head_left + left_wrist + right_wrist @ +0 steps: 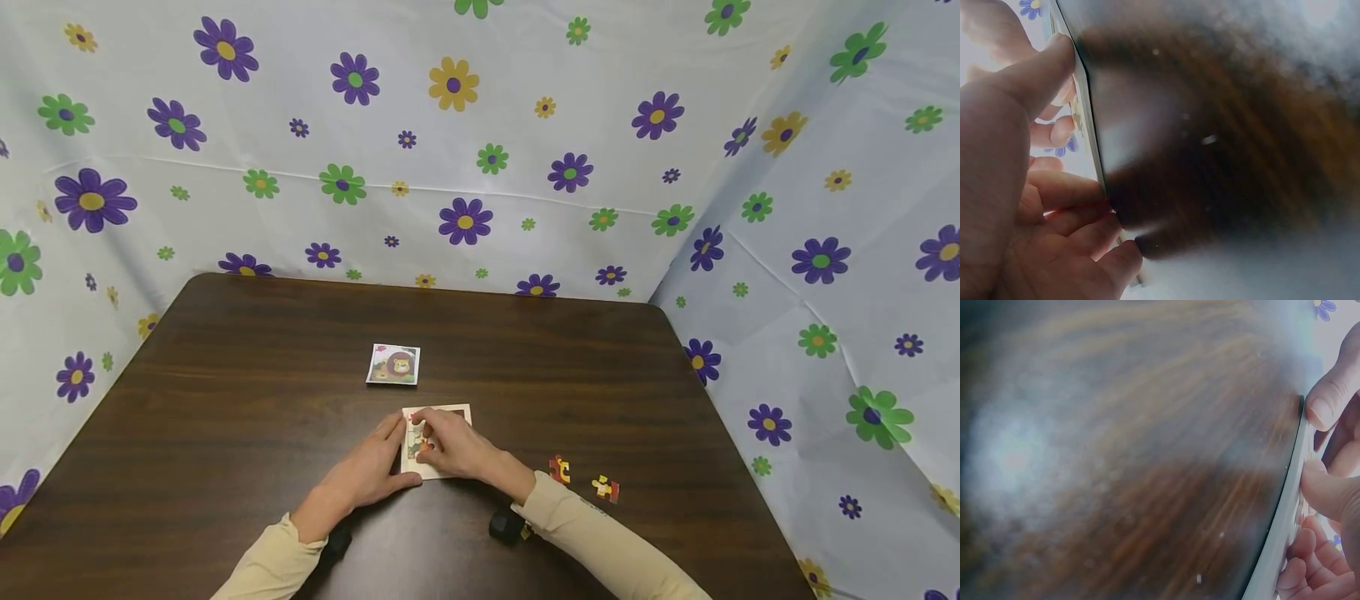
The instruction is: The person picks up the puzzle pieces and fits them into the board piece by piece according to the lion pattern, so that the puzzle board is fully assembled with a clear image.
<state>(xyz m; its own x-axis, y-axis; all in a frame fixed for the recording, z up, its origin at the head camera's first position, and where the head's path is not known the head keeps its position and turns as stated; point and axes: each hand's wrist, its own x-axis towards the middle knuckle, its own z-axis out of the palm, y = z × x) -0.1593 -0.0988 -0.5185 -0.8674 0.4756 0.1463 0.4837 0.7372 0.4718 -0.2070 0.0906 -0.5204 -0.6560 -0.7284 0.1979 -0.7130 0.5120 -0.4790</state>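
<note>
A small square puzzle board (411, 473) with a pale frame lies on the table. My left hand (369, 468) holds its near-left corner, with the fingers along the left side and the thumb (1054, 59) at the near edge. Over the board, my right hand (457, 446) bends its index finger and thumb around a colored puzzle piece (424, 443), partly covered by the fingers. In the right wrist view, that hand's thumb (1325, 490) is close against the board. The right part of the board is hidden beneath the hand.
Behind the board lies a square lion picture (393, 365). To the right are two loose pieces, one red and yellow (558, 468), the other yellow and red (605, 488). Another yellow piece (526, 531) shows partly beside the right wrist. A flowered curtain (465, 167) borders the dark table (225, 400).
</note>
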